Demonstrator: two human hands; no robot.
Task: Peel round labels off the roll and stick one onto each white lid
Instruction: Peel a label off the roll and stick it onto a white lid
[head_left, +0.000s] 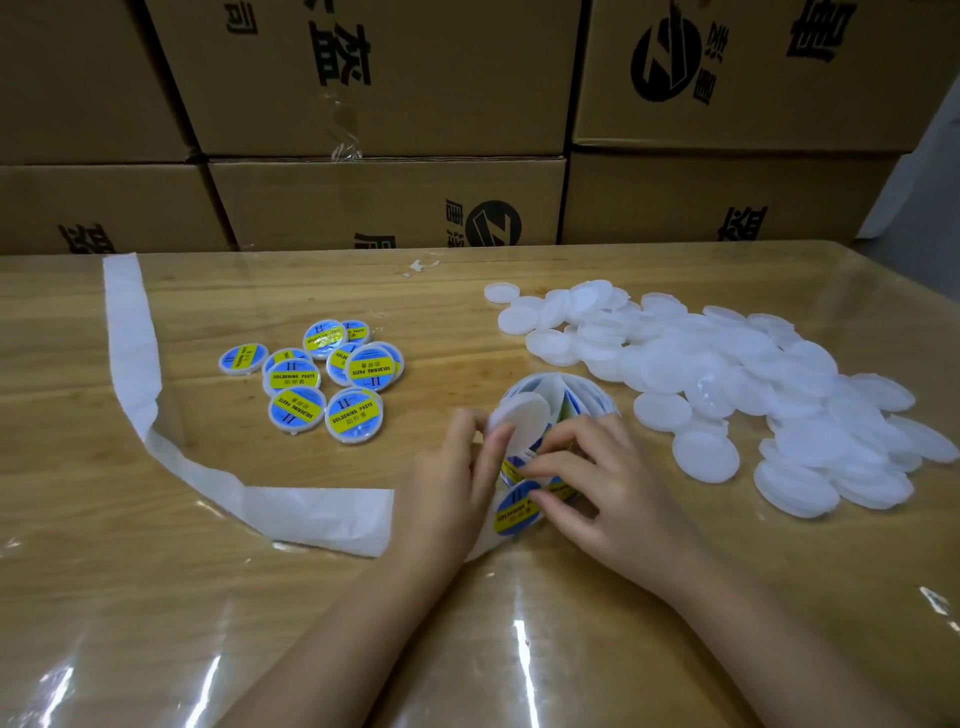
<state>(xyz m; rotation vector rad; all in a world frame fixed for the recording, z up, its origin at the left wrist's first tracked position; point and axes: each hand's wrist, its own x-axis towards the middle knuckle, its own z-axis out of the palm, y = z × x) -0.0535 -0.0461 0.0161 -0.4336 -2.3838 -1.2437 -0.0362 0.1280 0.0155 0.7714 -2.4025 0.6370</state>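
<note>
1. Left hand (457, 467) is at the front middle of the worktop (156, 597). Its fingers (493, 441) are curled round the edge of a blank white lid (522, 418), holding it up at a tilt.
2. Right hand (602, 483) is right next to it. The index finger and thumb come together on the edge of a blue-and-yellow label (511, 509) that reads SOLDERING PASTE. It looks like a pinch, with the other fingers loosely curled behind.
3. That label sits just below the held lid, on the near side of the roll (571, 395). Can't tell whether it's free of the backing or stuck to it.
4. The roll lies on the worktop just behind both hands. It's loosely wound, with bits of blue label showing between the white turns.
5. The pile (753, 384) of unlabelled lids takes up the right side, heaped and overlapping. The nearest ones are just beside the roll.
6. The done lids (322, 379), roughly ten, are bunched left of centre with labels up. A few overlap, and one sits slightly apart on the left.
7. The strip (140, 374) of bare white backing runs from the far left, curves round and ends up under the left wrist.
8. Shiny clear film (519, 649) covers the worktop and throws some glare. Brown cartons (389, 78) with black print are stacked along the back.
</note>
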